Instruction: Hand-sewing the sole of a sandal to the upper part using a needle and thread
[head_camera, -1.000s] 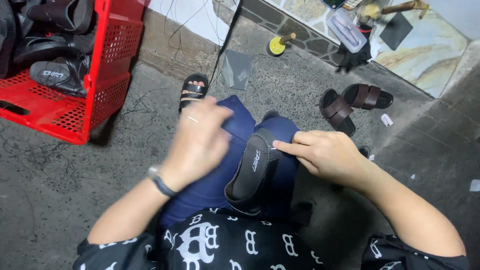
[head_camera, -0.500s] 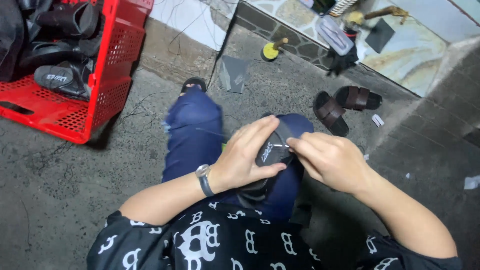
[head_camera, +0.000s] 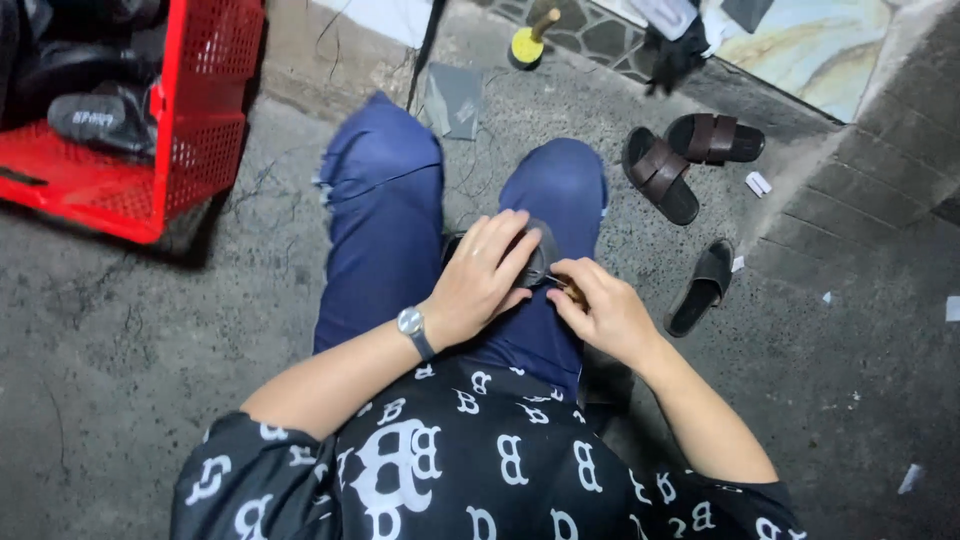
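Observation:
I sit on a concrete floor with my knees in blue trousers in front of me. My left hand (head_camera: 485, 275), a watch on its wrist, is closed over a black slide sandal (head_camera: 538, 262) that lies on my lap between the thighs. Most of the sandal is hidden under that hand. My right hand (head_camera: 600, 310) pinches at the sandal's edge on its right side, fingertips together; something small and brownish shows between them, too small to tell.
A red plastic crate (head_camera: 205, 120) with several black sandals stands at the far left. A pair of brown slides (head_camera: 690, 160) and one black slide (head_camera: 700, 288) lie on the floor to the right. A yellow-headed tool (head_camera: 527, 40) and a grey sheet (head_camera: 455, 98) lie ahead.
My view has dropped and closed in. The left hand has come from the left thigh onto the sandal and covers it. The right hand stays at the sandal's right edge.

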